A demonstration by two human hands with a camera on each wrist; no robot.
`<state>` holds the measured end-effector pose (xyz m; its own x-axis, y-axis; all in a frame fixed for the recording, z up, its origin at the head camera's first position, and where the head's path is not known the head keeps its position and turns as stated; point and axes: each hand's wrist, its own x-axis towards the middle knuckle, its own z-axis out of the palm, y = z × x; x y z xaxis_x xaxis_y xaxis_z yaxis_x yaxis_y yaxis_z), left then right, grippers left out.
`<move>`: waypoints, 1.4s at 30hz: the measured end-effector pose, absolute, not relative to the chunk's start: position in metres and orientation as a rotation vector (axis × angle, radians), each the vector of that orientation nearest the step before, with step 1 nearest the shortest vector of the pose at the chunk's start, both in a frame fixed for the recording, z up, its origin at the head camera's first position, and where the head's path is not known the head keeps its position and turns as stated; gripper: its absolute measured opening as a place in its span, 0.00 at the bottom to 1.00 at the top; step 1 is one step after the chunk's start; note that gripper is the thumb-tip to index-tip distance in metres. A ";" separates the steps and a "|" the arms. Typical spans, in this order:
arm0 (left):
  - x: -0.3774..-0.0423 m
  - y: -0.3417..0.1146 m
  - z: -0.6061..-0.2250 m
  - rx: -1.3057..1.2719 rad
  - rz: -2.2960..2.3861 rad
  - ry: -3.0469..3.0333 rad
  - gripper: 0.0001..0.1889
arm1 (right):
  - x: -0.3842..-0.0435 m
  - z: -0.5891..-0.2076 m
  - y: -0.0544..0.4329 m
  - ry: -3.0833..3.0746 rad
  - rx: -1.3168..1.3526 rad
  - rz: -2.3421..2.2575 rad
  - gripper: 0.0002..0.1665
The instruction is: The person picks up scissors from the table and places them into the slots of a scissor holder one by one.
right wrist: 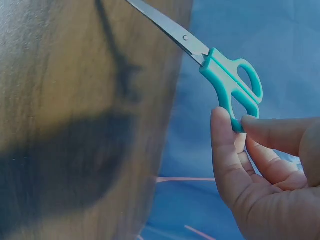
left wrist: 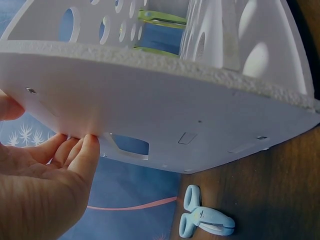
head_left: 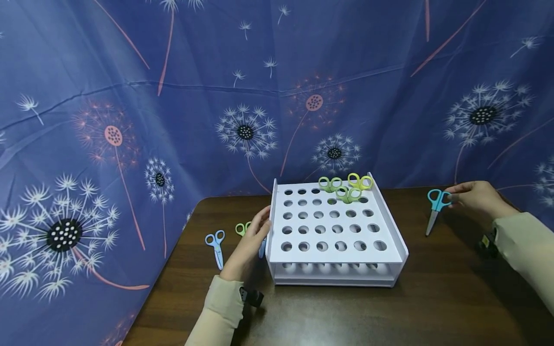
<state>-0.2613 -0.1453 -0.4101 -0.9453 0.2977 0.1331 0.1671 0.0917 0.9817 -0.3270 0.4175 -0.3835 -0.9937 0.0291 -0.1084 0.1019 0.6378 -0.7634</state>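
My right hand [head_left: 480, 198] pinches one handle loop of a pair of teal-handled scissors [head_left: 438, 203] between thumb and fingers. The scissors' closed metal blades point downward above the table's right side; in the right wrist view they [right wrist: 226, 75] are held clear of the tabletop. At the left side of a white rack [head_left: 337, 235] with rows of round holes, my left hand [head_left: 248, 245] rests its fingertips on the outer panel, also in the left wrist view. Green scissors [head_left: 348, 194] and yellow-green scissors [head_left: 360, 181] stand handles up in the rack's back right holes.
Left of the rack, light blue scissors [head_left: 216, 247] lie on the brown table [head_left: 329, 317]. Green scissors [head_left: 242, 228] and another blue pair [head_left: 262, 247] are partly hidden by my left hand. A blue dandelion-patterned cloth [head_left: 195, 96] hangs behind the table.
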 end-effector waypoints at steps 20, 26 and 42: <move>-0.264 -0.144 -0.411 0.477 1.999 2.287 0.27 | -0.322 -0.362 0.405 2.885 0.077 -1.164 0.26; -0.264 -0.144 -0.411 0.468 1.998 2.294 0.27 | -0.322 -0.354 0.400 2.896 0.078 -1.184 0.27; -0.264 -0.145 -0.413 0.476 2.006 2.269 0.27 | -0.320 -0.329 0.388 2.955 0.005 -1.181 0.26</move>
<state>-0.2643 -0.1446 -0.4128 -0.9491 0.2786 0.1469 0.1800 0.0969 0.9789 -0.3198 0.3881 -0.3292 -0.9992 0.0182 0.0367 -0.0121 0.7245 -0.6892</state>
